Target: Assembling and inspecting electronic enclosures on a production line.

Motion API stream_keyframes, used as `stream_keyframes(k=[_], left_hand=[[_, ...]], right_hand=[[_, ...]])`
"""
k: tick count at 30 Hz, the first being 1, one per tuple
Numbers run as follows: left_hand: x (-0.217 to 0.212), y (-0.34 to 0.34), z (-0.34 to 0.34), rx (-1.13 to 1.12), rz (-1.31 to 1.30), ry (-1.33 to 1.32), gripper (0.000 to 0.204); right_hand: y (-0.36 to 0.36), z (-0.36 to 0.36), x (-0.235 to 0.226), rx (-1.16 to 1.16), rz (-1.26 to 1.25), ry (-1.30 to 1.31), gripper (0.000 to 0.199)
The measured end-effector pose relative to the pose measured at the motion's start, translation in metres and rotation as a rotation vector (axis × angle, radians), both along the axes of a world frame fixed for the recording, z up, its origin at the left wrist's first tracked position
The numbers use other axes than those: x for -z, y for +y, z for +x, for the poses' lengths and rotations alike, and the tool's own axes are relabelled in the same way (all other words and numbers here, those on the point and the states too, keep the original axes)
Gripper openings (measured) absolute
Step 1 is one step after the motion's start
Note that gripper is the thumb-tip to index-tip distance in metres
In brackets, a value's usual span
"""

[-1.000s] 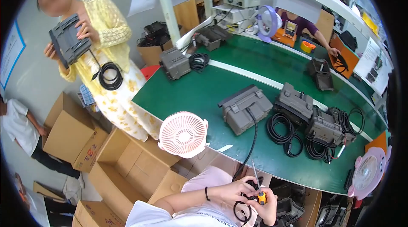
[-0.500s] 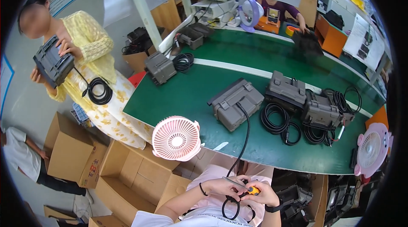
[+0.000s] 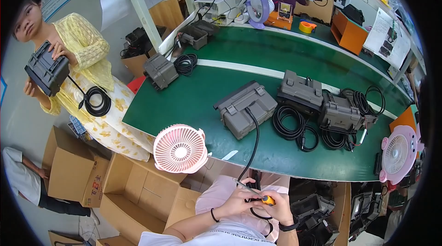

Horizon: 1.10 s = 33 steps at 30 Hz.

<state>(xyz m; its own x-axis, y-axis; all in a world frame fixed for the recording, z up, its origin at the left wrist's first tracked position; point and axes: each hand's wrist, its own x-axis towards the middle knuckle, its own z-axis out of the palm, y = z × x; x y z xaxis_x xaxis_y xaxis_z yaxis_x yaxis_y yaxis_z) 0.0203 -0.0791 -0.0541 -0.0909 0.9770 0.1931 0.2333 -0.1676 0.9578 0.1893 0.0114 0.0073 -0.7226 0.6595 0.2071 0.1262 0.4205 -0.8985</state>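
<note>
My left hand point(image 3: 235, 203) is closed around a black cable point(image 3: 254, 144), low over my lap. That cable runs up over the table edge to a grey plastic case point(image 3: 246, 110) lying on the green table. In my right hand point(image 3: 280, 208) is a screwdriver point(image 3: 268, 200) with a yellow-orange handle, its thin shaft slanting up and left across my left fingers. The two hands are close together, and the cable end between them is partly hidden by fingers.
Grey cases point(image 3: 299, 91) with coiled cables point(image 3: 289, 122) cover the table's right. A pink fan point(image 3: 180, 149) stands at the front edge, another fan point(image 3: 397, 154) at the far right. Cardboard boxes point(image 3: 138, 195) sit at left. A person in yellow point(image 3: 85, 38) holds a similar case.
The whole view has shifted slightly, with the table things now farther left. My hands stay together around the cable and screwdriver. The person at the back has drawn their reaching arm back.
</note>
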Motion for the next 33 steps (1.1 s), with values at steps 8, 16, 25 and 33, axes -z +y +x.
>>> stream_keyframes(k=[8,16,25,33], left_hand=[[-0.014,-0.005,-0.002,-0.117,-0.006,0.167,0.030],[-0.076,0.013,-0.015,-0.259,0.097,0.371,0.025],[-0.122,0.013,-0.013,-0.245,0.139,0.377,0.042],[-0.096,0.010,-0.014,-0.246,0.007,0.181,0.073]], right_hand=[[-0.004,-0.014,0.003,0.080,0.030,0.054,0.040],[0.011,-0.034,0.001,0.109,-0.570,0.526,0.044],[0.030,-0.034,-0.020,0.125,-1.056,0.800,0.061],[0.033,-0.035,-0.025,0.234,-1.074,0.823,0.064]])
